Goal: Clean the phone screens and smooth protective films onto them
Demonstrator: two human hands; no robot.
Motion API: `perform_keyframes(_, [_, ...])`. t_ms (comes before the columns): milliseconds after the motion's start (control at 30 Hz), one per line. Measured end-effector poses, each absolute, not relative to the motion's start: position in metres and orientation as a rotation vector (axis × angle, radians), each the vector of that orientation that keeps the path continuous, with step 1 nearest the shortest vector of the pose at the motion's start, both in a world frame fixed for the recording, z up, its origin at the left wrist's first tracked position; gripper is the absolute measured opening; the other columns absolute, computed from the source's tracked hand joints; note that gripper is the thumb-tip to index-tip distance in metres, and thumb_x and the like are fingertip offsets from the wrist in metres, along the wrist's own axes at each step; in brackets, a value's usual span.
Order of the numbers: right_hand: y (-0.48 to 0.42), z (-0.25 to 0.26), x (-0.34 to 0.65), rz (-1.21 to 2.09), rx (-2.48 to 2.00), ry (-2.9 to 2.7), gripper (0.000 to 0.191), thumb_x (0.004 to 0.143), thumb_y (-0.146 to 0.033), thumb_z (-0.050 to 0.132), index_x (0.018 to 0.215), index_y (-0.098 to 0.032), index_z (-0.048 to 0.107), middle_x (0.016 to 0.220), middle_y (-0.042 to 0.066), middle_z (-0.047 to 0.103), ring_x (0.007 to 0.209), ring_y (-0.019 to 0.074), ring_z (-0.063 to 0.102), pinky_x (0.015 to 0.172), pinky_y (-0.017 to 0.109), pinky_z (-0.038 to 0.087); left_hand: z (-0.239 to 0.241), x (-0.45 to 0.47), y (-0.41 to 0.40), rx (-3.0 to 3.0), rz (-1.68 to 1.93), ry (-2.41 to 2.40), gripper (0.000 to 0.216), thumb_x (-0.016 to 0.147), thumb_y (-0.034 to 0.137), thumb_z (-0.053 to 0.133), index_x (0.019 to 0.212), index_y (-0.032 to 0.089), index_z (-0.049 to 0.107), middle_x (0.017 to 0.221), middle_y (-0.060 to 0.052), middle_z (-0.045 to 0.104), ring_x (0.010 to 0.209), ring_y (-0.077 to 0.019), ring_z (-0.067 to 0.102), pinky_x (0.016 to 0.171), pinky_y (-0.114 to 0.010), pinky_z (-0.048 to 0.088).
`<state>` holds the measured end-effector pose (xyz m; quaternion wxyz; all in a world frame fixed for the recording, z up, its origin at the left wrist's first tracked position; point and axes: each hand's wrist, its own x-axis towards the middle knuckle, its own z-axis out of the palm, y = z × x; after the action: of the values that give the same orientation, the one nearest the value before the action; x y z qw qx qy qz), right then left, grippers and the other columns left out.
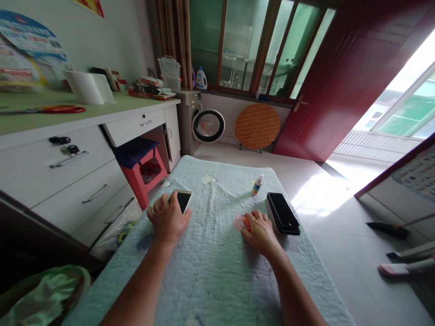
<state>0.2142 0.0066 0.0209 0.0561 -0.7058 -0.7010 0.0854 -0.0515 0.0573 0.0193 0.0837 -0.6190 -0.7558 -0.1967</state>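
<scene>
My left hand [167, 218] rests on the pale blue quilted cloth [210, 253], fingers curled over the near end of a gold-edged phone [184, 199] with a dark screen. My right hand [260, 228] lies closed over a small pink and orange thing [240, 222], which I cannot name. Just right of that hand lie stacked black phones [283, 213] at the cloth's edge. A small dropper bottle [257, 184] with a white cap stands farther back.
A white desk with drawers [78, 158] runs along the left, with a red stool [144, 167] tucked under it. A washing machine [204, 122] and a round orange tabletop [257, 126] stand at the far wall. A green bag [44, 294] sits at near left; brooms [390, 228] lie on the floor at right.
</scene>
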Motion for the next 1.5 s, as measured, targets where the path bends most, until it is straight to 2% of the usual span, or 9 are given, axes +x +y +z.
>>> perform_keyframes(200, [0.01, 0.014, 0.216, 0.247, -2.122, -2.067, 0.025, 0.081, -0.033, 0.057, 0.104, -0.023, 0.062, 0.111, 0.009, 0.053, 0.101, 0.0251, 0.046, 0.083, 0.033, 0.033, 0.018, -0.063, 0.06, -1.893, -0.346, -2.394, 0.065, 0.075, 0.043, 0.063, 0.13, 0.012, 0.047, 0.118, -0.019, 0.058, 0.106, -0.038, 0.054, 0.088, -0.046, 0.039])
perform_keyframes(333, [0.011, 0.012, 0.217, 0.209, -2.124, -2.045, 0.023, 0.088, -0.031, 0.049, 0.105, -0.024, 0.062, 0.11, 0.009, 0.054, 0.1, 0.0247, 0.047, 0.082, 0.033, 0.033, 0.017, -0.065, 0.062, -1.922, -0.31, -2.398, 0.067, 0.075, 0.045, 0.062, 0.131, 0.011, 0.047, 0.114, -0.02, 0.059, 0.103, -0.0385, 0.055, 0.082, -0.042, 0.042])
perform_keyframes(433, [0.012, 0.012, 0.217, 0.198, -2.135, -2.039, 0.025, 0.092, -0.03, 0.042, 0.106, -0.024, 0.062, 0.108, 0.009, 0.055, 0.1, 0.0243, 0.047, 0.081, 0.033, 0.034, 0.013, -0.067, 0.064, -1.934, -0.334, -2.409, 0.065, 0.075, 0.044, 0.059, 0.131, 0.012, 0.047, 0.115, -0.02, 0.058, 0.106, -0.0386, 0.053, 0.083, -0.042, 0.041])
perform_keyframes(700, [0.012, 0.011, 0.213, 0.155, -2.158, -2.031, 0.024, 0.089, -0.027, 0.047, 0.106, -0.023, 0.062, 0.108, 0.01, 0.055, 0.099, 0.0251, 0.047, 0.08, 0.034, 0.033, 0.005, -0.071, 0.072, -1.925, -0.398, -2.518, 0.067, 0.071, 0.044, 0.058, 0.13, 0.014, 0.047, 0.109, -0.019, 0.06, 0.107, -0.0366, 0.054, 0.086, -0.042, 0.041])
perform_keyframes(1033, [0.015, 0.011, 0.218, 0.233, -2.157, -2.019, 0.03, 0.084, -0.026, 0.049, 0.111, -0.021, 0.062, 0.112, 0.01, 0.055, 0.1, 0.0251, 0.046, 0.081, 0.033, 0.032, 0.016, -0.064, 0.072, -1.867, -0.811, -2.265, 0.064, 0.066, 0.039, 0.064, 0.123, 0.013, 0.052, 0.11, -0.017, 0.062, 0.107, -0.0354, 0.055, 0.093, -0.044, 0.04])
perform_keyframes(1233, [0.014, 0.005, 0.222, 0.198, -2.151, -1.975, 0.054, 0.082, -0.029, 0.051, 0.133, -0.012, 0.046, 0.119, 0.015, 0.054, 0.107, 0.0278, 0.046, 0.087, 0.035, 0.032, 0.009, -0.018, 0.051, -2.347, -1.059, -2.027, 0.058, 0.064, 0.031, 0.068, 0.119, 0.015, 0.055, 0.105, -0.012, 0.062, 0.1, -0.0293, 0.057, 0.092, -0.04, 0.043])
perform_keyframes(1367, [0.01, 0.008, 0.219, 0.086, -2.224, -1.917, 0.047, 0.081, -0.034, 0.054, 0.122, -0.011, 0.051, 0.113, 0.016, 0.055, 0.107, 0.0296, 0.047, 0.085, 0.036, 0.033, 0.005, 0.005, 0.037, -2.521, -1.044, -1.952, 0.06, 0.063, 0.028, 0.07, 0.12, 0.017, 0.055, 0.107, -0.01, 0.06, 0.1, -0.0288, 0.055, 0.092, -0.041, 0.042])
perform_keyframes(1500, [0.009, 0.012, 0.217, 0.046, -2.272, -1.921, 0.027, 0.085, -0.036, 0.051, 0.099, -0.015, 0.059, 0.1, 0.013, 0.059, 0.095, 0.0267, 0.052, 0.078, 0.034, 0.034, 0.005, 0.01, 0.032, -2.541, -0.926, -1.977, 0.064, 0.063, 0.028, 0.069, 0.124, 0.017, 0.053, 0.11, -0.01, 0.058, 0.102, -0.0287, 0.053, 0.095, -0.04, 0.04])
